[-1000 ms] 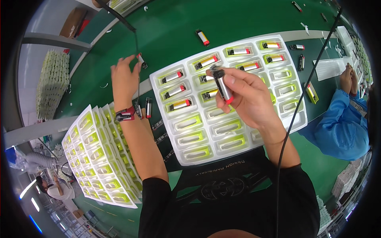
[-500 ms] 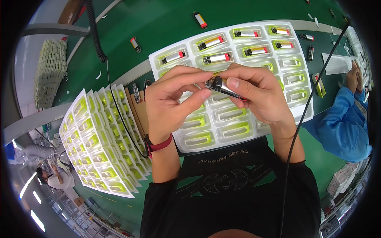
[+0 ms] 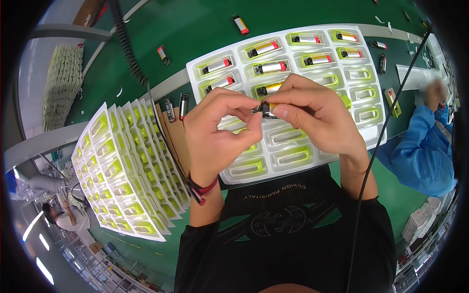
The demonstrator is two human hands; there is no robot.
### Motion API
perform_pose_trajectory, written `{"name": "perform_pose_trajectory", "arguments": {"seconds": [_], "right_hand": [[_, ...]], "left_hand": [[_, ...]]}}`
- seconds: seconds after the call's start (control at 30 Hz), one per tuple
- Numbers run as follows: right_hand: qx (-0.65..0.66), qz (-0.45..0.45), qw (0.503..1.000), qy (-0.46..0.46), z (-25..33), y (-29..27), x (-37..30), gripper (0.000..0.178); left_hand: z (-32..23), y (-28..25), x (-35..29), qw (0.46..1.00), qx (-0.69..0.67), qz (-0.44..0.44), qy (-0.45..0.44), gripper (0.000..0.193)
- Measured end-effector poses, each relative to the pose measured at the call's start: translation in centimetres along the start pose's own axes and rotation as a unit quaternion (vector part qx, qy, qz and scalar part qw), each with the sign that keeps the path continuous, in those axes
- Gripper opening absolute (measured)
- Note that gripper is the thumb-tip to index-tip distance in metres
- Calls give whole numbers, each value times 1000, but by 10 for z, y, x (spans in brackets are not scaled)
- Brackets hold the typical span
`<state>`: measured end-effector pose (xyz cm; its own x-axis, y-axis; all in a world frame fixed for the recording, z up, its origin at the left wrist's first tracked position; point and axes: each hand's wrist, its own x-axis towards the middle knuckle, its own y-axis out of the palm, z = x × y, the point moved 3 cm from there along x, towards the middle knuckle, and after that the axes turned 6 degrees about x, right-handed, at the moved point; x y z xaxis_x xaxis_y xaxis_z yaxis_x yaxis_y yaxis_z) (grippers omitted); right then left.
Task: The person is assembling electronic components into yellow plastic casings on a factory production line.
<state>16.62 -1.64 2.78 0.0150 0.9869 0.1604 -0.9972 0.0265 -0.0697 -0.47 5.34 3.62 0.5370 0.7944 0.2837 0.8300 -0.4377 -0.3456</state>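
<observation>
Above a white tray [image 3: 375, 135], both my hands meet at a small battery assembly [image 3: 266, 110] with a black end and a silver and yellow body. My right hand [image 3: 322, 115] grips its body between thumb and fingers, covering much of it. The curled thumb and index finger of my left hand [image 3: 212, 124] pinch at its dark left end. Yellow-green holders sit in the tray's compartments. Several in the far rows contain battery assemblies, such as one [image 3: 271, 68] with a red end; the nearer holders [image 3: 293, 155] show none.
A leaning stack of similar trays [image 3: 115, 171] stands at left beside cardboard [image 3: 173, 139]. Loose battery assemblies [image 3: 240, 25] lie on the green table [image 3: 195, 24]. A black cable [image 3: 364, 180] hangs at right, near a co-worker's blue sleeve [image 3: 420, 151].
The assembly has turned more level in my fingers. My left fingers have curled into a rounder pinch at its end, and the hand has shifted slightly, uncovering more of the tray.
</observation>
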Motion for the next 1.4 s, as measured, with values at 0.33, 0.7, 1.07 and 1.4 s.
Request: {"name": "perform_pose_trajectory", "arguments": {"seconds": [0.33,0.7,1.07,1.4], "right_hand": [[-66,-76,994,48,-8,-16,-19,28],[148,-299,937,102,-18,-103,-78,28],[125,-284,949,52,-37,-103,-99,38],[125,-192,973,17,-44,-76,-89,46]], "left_hand": [[18,16,12,999,-20,36,5,26],[15,142,59,909,309,211,185,16],[167,-120,138,672,706,-72,-210,24],[121,-136,57,752,651,-69,-84,18]]}}
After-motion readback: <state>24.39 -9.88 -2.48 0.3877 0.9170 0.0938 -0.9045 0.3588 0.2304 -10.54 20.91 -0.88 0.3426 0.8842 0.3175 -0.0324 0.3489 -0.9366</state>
